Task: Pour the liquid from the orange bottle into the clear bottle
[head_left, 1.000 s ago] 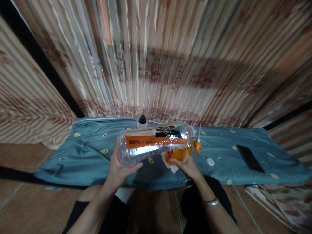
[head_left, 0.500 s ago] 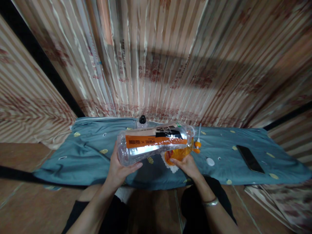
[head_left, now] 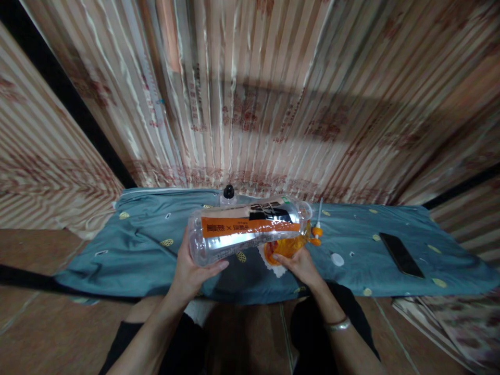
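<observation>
My left hand (head_left: 191, 271) is wrapped around the base end of a large clear plastic bottle (head_left: 234, 229) with an orange and black label. The bottle lies tilted in the air, its open neck pointing right and slightly up. My right hand (head_left: 299, 268) grips a smaller bottle of orange liquid (head_left: 287, 249), partly hidden behind the large bottle, its mouth end toward the upper right. Just right of that lies an orange pump top (head_left: 317, 233) with a pale tube. White scalloped paper (head_left: 279, 271) shows beneath the orange bottle.
A bottle with a black cap (head_left: 228, 192) stands behind the large bottle. To the right are a white round cap (head_left: 337, 259) and a black phone (head_left: 400, 255) on the blue-green cloth (head_left: 133, 245). A striped curtain (head_left: 253, 104) hangs behind, beside a dark pole (head_left: 86, 114).
</observation>
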### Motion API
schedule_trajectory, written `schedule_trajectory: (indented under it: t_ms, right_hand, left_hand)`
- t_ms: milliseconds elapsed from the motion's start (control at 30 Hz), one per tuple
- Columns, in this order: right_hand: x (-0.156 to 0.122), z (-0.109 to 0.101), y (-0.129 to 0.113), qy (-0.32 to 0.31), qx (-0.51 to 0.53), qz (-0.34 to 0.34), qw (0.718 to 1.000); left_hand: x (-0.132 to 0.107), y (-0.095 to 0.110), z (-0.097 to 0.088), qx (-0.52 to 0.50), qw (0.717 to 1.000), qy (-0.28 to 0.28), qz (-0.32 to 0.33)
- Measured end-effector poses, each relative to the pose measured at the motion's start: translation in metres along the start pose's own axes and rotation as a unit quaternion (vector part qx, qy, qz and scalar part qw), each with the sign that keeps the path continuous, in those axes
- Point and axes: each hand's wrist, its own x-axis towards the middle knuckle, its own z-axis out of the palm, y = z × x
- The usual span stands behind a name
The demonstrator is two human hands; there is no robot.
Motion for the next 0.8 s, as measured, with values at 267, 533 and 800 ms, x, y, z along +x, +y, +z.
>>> schedule_trajectory:
  t_ms: [267,533,800]
  right_hand:
    - [-0.001,0.0,0.001,-0.006,-0.006,0.007,1.0]
    - [-0.001,0.001,-0.001,0.009,-0.043,0.001,0.999]
    - [-0.002,0.004,-0.003,0.036,-0.037,0.012,0.999]
  left_hand:
    - [0.003,-0.015,-0.006,0.0,1.0,-0.003,0.02]
    - [0.001,0.004,0.0,0.023,0.999,-0.027,0.013]
    - [0.002,0.003,0.0,0.019,0.999,-0.036,0.034]
